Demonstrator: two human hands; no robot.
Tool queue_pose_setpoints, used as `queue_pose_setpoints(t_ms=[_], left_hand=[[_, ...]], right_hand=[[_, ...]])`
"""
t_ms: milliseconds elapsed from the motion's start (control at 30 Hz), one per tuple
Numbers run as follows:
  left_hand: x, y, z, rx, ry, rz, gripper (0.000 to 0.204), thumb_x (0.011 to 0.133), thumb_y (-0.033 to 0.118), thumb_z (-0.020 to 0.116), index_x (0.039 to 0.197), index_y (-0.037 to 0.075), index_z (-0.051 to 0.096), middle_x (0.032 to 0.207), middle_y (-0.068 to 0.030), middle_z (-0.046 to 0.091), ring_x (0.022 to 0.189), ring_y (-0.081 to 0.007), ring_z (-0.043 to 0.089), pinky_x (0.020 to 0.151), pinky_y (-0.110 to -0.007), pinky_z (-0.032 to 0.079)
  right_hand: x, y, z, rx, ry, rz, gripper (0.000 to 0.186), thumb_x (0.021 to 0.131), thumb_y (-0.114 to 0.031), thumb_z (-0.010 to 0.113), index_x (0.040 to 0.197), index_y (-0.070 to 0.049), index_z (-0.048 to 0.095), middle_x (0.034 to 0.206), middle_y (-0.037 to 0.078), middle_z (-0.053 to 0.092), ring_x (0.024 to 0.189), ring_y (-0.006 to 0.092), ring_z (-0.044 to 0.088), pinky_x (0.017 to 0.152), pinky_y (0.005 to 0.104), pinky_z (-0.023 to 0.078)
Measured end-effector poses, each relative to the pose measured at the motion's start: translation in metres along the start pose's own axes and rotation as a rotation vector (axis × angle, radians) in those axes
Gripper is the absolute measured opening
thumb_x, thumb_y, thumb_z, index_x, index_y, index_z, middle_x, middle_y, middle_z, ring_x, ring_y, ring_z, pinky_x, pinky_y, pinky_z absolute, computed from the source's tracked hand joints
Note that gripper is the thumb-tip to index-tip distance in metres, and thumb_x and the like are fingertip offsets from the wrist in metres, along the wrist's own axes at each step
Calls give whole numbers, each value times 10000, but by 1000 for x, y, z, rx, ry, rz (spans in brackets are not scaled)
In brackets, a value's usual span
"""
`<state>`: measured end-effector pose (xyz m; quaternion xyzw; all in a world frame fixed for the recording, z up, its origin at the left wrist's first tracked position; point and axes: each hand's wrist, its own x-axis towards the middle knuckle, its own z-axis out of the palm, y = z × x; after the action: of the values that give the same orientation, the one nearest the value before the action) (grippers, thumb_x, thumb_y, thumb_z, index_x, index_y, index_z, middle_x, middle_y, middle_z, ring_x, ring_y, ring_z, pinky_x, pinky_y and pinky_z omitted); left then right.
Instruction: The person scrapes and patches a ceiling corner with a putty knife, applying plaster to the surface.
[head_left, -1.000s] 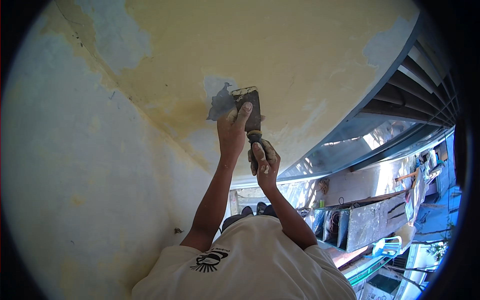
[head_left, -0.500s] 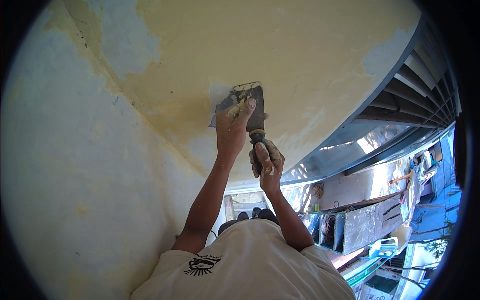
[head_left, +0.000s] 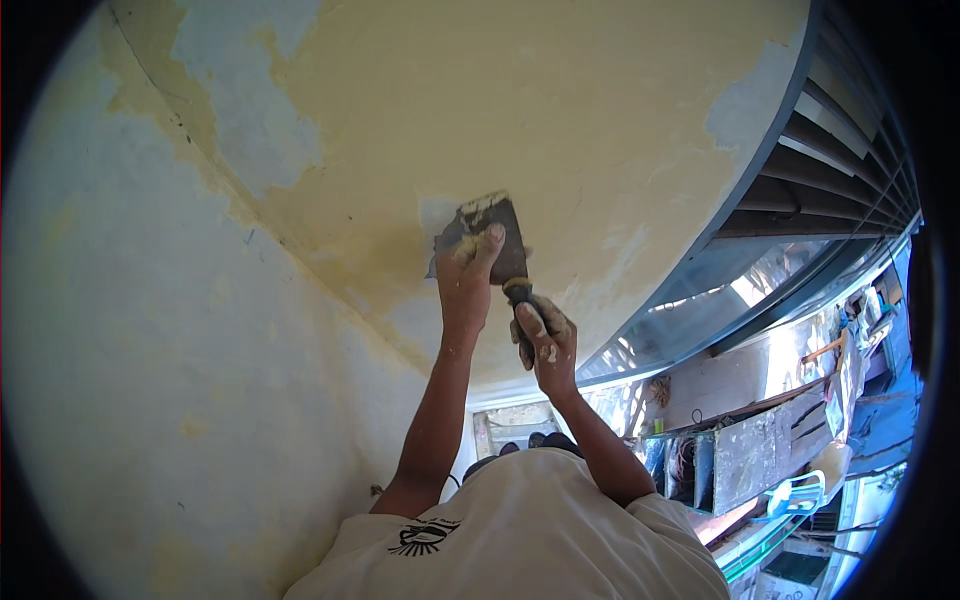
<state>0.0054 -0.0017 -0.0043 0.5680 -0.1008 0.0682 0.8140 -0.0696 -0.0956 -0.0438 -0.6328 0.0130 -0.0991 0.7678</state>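
Observation:
A scraper (head_left: 510, 240) with a wide dark blade, smeared pale at its tip, lies against the yellowish painted surface (head_left: 580, 140), over a grey bare patch (head_left: 436, 217). My left hand (head_left: 465, 280) is closed on the blade, its thumb pressed on the face and the other fingers mostly hidden. My right hand (head_left: 545, 340), crusted with pale residue, has its fingers wrapped round the black handle (head_left: 518, 290) just below.
A whitish wall (head_left: 200, 340) with yellow blotches meets the painted surface at a crease on the left. Dark metal slats (head_left: 810, 170) curve along the upper right. Lower right: a weathered cabinet (head_left: 750, 460), a light blue plastic chair (head_left: 795, 495) and branches.
The scraper and both hands have shifted, the blade's top now leaning further left over the grey patch. The whole view has also shifted a little.

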Motion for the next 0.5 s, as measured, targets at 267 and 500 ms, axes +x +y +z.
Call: queue_pose_setpoints(t_ms=[267,500], left_hand=[[2,16,5,-63,-4,3,344,878,303,580,829,-36,607,732,-108,624,669,-200,657,520,-275,538],[-10,-23,-8,-220,96,-33,385,875,375,571,973,3,581,847,-73,610,738,-154,618,628,-290,508]], right_hand=[[1,-22,-1,-30,-20,-98,240,890,-223,544,975,-3,590,598,-1,501,410,30,376,365,195,276],[12,7,-26,-326,-148,-389,240,830,-132,596,1009,25,574,689,133,588,591,226,584,550,297,456]])
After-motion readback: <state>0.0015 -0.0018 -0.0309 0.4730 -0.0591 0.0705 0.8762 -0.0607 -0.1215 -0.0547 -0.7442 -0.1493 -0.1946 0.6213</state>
